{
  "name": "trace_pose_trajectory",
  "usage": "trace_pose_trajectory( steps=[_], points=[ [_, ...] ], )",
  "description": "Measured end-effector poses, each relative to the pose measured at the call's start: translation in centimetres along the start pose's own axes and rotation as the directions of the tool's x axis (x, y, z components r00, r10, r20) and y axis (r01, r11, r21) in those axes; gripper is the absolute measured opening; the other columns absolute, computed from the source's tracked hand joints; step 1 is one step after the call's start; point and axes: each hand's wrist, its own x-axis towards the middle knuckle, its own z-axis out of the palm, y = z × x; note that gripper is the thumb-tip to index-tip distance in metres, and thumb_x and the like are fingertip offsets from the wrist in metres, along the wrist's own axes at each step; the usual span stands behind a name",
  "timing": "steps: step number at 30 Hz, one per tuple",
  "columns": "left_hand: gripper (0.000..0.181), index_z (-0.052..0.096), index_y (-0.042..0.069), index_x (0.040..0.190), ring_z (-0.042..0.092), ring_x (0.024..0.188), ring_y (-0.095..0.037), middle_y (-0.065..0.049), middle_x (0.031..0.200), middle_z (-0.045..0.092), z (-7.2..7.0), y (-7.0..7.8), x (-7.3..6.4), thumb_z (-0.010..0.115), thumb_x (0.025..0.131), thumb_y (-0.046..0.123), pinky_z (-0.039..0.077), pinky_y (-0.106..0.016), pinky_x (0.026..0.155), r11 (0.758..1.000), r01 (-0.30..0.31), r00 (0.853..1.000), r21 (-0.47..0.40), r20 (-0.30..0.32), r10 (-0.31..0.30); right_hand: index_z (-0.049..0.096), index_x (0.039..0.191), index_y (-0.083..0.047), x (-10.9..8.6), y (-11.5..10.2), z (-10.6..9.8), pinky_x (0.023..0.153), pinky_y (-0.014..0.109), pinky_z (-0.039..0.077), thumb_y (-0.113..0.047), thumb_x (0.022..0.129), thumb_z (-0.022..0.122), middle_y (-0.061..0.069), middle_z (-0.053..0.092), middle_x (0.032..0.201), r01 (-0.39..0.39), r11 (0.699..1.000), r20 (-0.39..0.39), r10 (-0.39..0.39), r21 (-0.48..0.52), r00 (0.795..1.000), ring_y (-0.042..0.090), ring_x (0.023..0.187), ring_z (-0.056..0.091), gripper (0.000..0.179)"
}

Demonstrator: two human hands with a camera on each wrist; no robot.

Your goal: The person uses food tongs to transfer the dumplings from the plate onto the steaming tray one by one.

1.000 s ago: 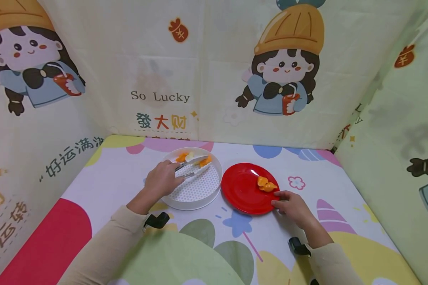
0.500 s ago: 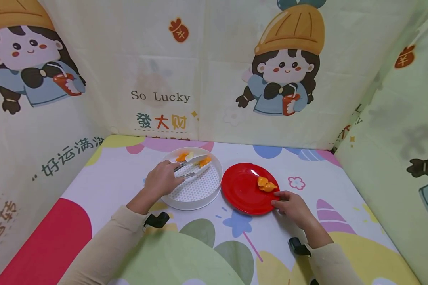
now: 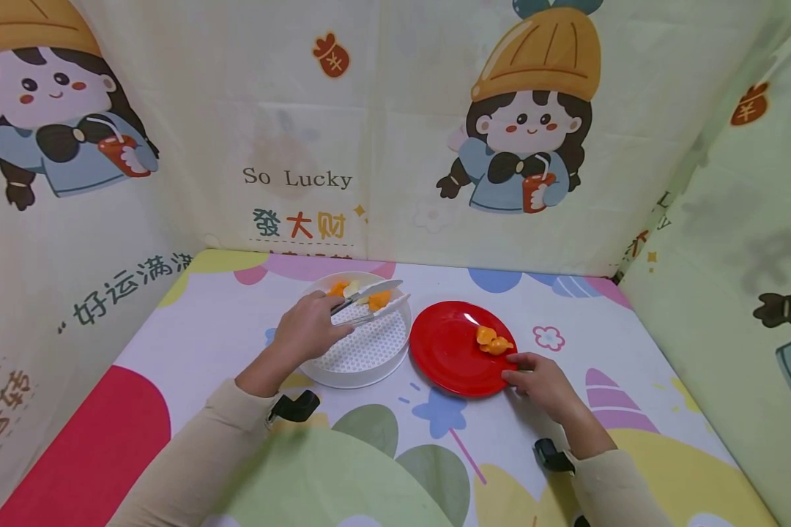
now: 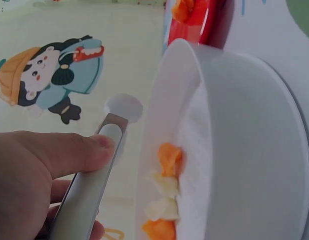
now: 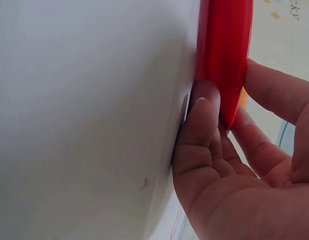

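While the head view shows the left hand point(image 3: 310, 329) gripping tongs point(image 3: 381, 288) over the tray point(image 3: 359, 378), the right hand point(image 3: 543, 382) pinches the plate point(image 3: 444, 355) bearing orange pieces point(image 3: 493, 342). Left wrist: food point(image 4: 163, 207) lies inside the tray; gentle squeezing advised. Right wrist: rim point(image 5: 232, 55) pinched; hold it level.

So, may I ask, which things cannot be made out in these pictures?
- Head view: the grip ends of the tongs, hidden by the left hand.
- Head view: what the orange pieces on the red plate are; too small.
- Left wrist view: most of the plate, cut off by the top edge.
- Left wrist view: most of the white basket's floor, hidden by its near wall.
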Motion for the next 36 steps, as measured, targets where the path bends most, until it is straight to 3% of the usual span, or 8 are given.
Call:
trace_pose_trajectory(
  steps=[8,15,24,36],
  points=[
    [0.057,0.064,0.007,0.134,0.057,0.103,-0.028,-0.013,0.121,0.065,0.3,1.7,-0.1,0.079,0.085,0.033,0.055,-0.046,0.082,0.997,-0.057,0.997,-0.059,0.043,0.06,0.051,0.137,0.004,0.0,-0.3,0.0,0.073,0.032,0.057,-0.022,0.093,0.071,0.017,0.059,0.118,0.001,1.0,0.003,-0.001,0.002,1.0,0.025,0.089,0.058,0.055],
    [0.054,0.067,0.01,0.131,0.055,0.095,-0.023,-0.009,0.114,0.066,1.0,3.4,-0.1,0.08,0.084,0.033,0.055,-0.04,0.076,0.992,-0.097,0.992,-0.074,0.068,0.102,0.05,0.138,0.005,0.0,-0.4,-0.1,0.075,0.033,0.057,-0.018,0.094,0.068,0.018,0.06,0.117,-0.003,1.0,0.011,0.003,0.015,1.0,0.025,0.089,0.059,0.053],
    [0.051,0.069,0.009,0.128,0.053,0.088,-0.018,-0.006,0.105,0.064,1.8,5.1,-0.3,0.08,0.083,0.031,0.053,-0.026,0.064,0.99,-0.116,0.985,-0.085,0.118,0.126,0.049,0.14,0.004,-0.1,-0.2,-0.2,0.079,0.036,0.058,-0.015,0.095,0.067,0.024,0.055,0.128,-0.004,1.0,0.021,0.004,0.013,1.0,0.028,0.099,0.058,0.052],
    [0.053,0.069,0.01,0.127,0.054,0.09,-0.017,-0.005,0.106,0.065,3.3,7.3,-0.3,0.083,0.08,0.03,0.055,-0.027,0.063,0.984,-0.152,0.973,-0.095,0.162,0.166,0.051,0.137,0.005,0.3,-0.1,-0.5,0.075,0.033,0.057,-0.01,0.095,0.064,0.022,0.057,0.122,-0.009,1.0,0.031,0.008,0.03,0.999,0.027,0.093,0.057,0.047]
  ],
)
